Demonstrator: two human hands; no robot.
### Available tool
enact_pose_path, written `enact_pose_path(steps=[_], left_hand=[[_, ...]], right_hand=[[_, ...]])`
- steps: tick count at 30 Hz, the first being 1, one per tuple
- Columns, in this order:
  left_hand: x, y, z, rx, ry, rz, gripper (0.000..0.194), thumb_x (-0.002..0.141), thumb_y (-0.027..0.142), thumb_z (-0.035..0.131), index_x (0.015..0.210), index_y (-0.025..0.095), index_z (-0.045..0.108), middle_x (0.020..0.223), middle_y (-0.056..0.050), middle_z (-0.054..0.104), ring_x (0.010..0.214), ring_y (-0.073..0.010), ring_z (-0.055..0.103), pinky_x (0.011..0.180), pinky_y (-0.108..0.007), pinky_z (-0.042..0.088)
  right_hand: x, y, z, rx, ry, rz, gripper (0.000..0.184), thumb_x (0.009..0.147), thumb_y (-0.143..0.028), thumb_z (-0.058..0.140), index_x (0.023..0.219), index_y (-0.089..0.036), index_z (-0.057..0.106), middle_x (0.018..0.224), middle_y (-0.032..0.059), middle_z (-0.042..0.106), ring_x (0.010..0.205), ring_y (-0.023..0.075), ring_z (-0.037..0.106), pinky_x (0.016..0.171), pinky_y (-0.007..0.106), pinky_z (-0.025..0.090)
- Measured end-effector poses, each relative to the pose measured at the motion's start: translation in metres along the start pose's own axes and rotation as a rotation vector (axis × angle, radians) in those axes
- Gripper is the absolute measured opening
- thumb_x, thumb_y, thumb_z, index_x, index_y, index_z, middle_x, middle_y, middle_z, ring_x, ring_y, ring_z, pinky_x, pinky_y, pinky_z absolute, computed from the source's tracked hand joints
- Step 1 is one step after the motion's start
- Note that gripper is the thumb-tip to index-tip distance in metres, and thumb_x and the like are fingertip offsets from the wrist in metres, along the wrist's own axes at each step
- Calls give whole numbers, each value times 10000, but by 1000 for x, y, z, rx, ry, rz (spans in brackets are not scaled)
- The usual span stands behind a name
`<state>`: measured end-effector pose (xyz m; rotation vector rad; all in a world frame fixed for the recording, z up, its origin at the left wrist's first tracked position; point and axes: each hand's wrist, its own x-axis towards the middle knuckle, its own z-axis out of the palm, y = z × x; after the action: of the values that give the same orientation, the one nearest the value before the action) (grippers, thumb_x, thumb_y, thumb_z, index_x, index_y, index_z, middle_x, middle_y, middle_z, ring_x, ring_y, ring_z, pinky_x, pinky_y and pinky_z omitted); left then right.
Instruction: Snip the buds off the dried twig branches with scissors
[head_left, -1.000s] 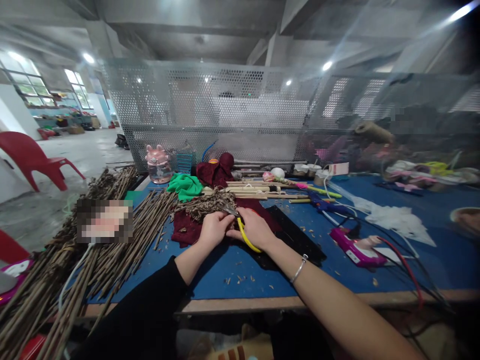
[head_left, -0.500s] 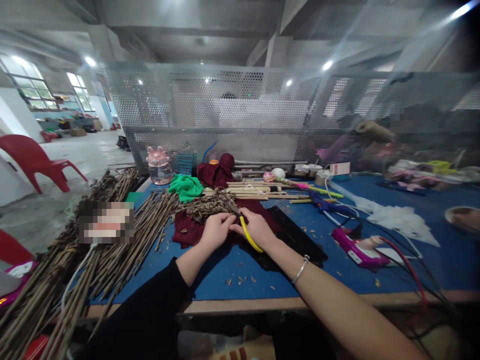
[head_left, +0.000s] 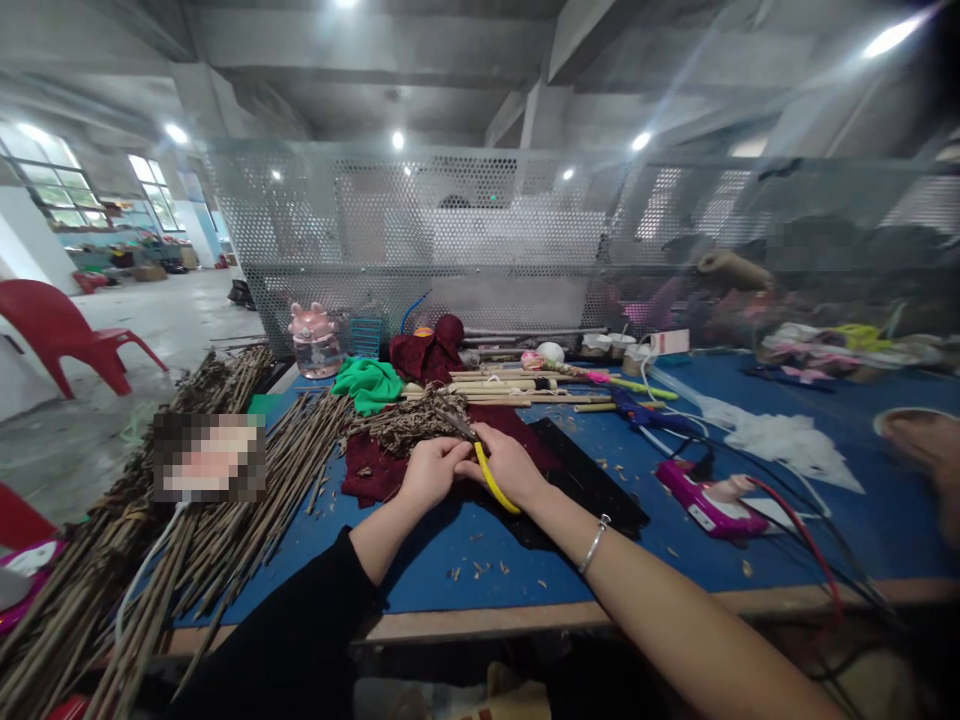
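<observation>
Yellow-handled scissors [head_left: 491, 482] are in my right hand [head_left: 514, 468], whose fingers curl round them while the dark blades point up and to the left. My left hand [head_left: 429, 476] is closed, its thumb and fingertips meeting the right fingertips. What the left fingers pinch is too small and covered to make out. Just beyond both hands lies a heap of dried, brown plant heads [head_left: 409, 422] on a dark red cloth [head_left: 369, 478]. A black sheet [head_left: 600, 485] spreads under and to the right of my right hand.
Long dry stems [head_left: 247, 500] lie in a pile on the left. Behind are a green cloth [head_left: 367, 383], a pink-lidded bottle [head_left: 315, 345] and pale sticks [head_left: 517, 390]. A blue glue gun [head_left: 645, 410], cables and a purple power strip [head_left: 705, 500] sit at right.
The whole view has shifted slightly. Both hands and the scissors keep nearly the same pose over the cloth. At the far right, another person's hand shows more by the round dish.
</observation>
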<state>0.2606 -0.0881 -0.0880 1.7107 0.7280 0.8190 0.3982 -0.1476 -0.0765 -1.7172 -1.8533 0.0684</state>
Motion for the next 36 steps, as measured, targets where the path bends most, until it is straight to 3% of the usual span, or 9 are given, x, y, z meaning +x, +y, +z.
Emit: enact_pose_path(steps=[8,14,17,22,28,36], left_hand=[[1,-1,1,-78,25,-42,335,723,443,532,634,131,615,467,46,429,432,-67,343,428,-194,275],[-2,11,-4,132,137,5,340,715,428,545,662,117,671,570,-7,602,511,-94,463,513,-209,349],[-3,16,-5,203,127,24,353,726,427,531,643,116,678,590,-24,638,533,-109,502,539,-216,366],[-3,16,-4,205,145,44,306,726,387,544,754,130,709,686,-32,683,606,-126,556,603,-217,398],[-2,14,-6,206,168,24,316,713,407,549,692,123,685,622,-20,653,559,-113,518,554,-210,378],[-2,12,-5,183,163,-9,319,714,422,550,631,128,640,491,25,527,464,-79,400,465,-196,303]], right_hand=[[-2,-4,-6,-57,-55,58,334,792,-507,517,930,-203,527,775,46,634,659,176,598,589,241,383],[-2,-1,-3,-132,8,-36,553,712,-572,574,1087,-179,473,970,106,587,907,236,568,728,322,430],[-1,0,0,-159,34,-59,657,657,-580,625,1128,-155,456,982,125,561,920,252,541,783,373,425],[0,-1,2,-105,37,-32,587,688,-566,610,1093,-166,467,947,107,567,898,238,545,769,349,428],[-2,-2,3,-28,-3,7,454,726,-542,590,991,-186,496,893,75,596,854,208,572,721,290,413],[-1,-4,-3,-103,-53,60,452,753,-582,530,987,-195,518,842,72,630,780,203,607,627,251,376]])
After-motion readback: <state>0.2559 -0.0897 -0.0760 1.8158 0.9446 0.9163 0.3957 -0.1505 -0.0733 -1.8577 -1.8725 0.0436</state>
